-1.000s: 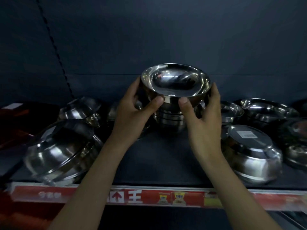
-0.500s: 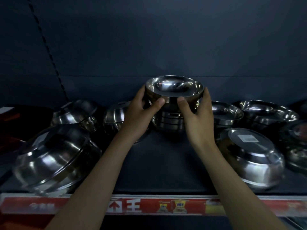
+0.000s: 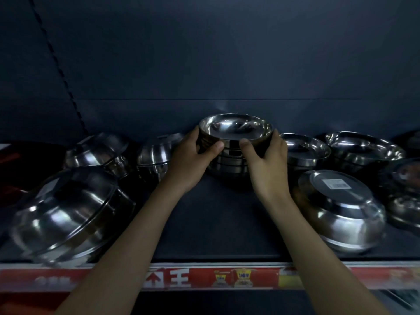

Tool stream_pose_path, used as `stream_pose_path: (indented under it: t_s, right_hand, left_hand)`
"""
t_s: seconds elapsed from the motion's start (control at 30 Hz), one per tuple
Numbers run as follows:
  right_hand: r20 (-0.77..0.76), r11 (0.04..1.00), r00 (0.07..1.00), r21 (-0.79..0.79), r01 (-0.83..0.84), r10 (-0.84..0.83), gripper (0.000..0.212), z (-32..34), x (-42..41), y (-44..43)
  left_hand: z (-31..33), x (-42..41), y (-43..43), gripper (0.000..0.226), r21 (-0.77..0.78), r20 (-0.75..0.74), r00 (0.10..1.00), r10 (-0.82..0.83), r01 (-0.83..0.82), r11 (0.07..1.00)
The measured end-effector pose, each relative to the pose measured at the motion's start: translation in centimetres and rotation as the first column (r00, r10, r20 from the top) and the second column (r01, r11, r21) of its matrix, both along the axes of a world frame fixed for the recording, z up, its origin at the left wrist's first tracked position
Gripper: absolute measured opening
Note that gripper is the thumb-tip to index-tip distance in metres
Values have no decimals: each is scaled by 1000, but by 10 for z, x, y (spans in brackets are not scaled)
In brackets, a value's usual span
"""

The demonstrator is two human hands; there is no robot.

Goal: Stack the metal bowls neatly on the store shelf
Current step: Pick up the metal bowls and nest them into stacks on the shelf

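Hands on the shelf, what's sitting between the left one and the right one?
In the head view, a stack of nested metal bowls stands between the left hand and the right hand, both gripping it.

A flat, dark blue-grey back panel (image 3: pixel 227 53) fills the upper view, crossed by a faint horizontal seam. A black notched upright strip (image 3: pixel 56 64) slants down at left. Below it lies a dark matte shelf deck (image 3: pixel 216 223), edged by a red printed label strip (image 3: pixel 227 278) — all in dim light.
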State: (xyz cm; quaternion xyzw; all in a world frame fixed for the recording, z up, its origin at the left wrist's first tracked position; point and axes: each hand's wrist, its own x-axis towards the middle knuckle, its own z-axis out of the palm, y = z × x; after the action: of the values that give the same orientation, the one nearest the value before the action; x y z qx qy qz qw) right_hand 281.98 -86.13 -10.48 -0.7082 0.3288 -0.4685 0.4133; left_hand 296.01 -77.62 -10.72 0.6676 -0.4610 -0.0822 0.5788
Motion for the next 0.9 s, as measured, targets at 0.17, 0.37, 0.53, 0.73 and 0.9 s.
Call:
stream_pose_path:
  t_s: [0.17, 0.37, 0.53, 0.73, 0.9]
  right_hand:
    - [-17, 1000, 1000, 22, 5, -5, 78, 1, -1, 1]
    - [-78, 1000, 997, -14, -11, 10, 65, 3, -14, 12]
    - [-169, 980, 985, -192, -58, 25, 61, 21, -47, 28]
    - [-162, 961, 986, -275, -12, -34, 28, 41, -107, 38]
    - [-165, 955, 974, -276, 107, -157, 16, 36, -160, 21]
  left_hand:
    - [-1, -1, -1, 62, 50, 21, 999, 29, -30, 998]
    - [5, -10, 5, 68, 101, 27, 996, 81, -83, 991]
    - [20, -49, 18, 64, 79, 249, 937, 247, -273, 959]
    - [17, -99, 30, 50, 53, 301, 935, 186, -211, 976]
    - [11, -138, 20, 41, 105, 230, 968, 105, -132, 986]
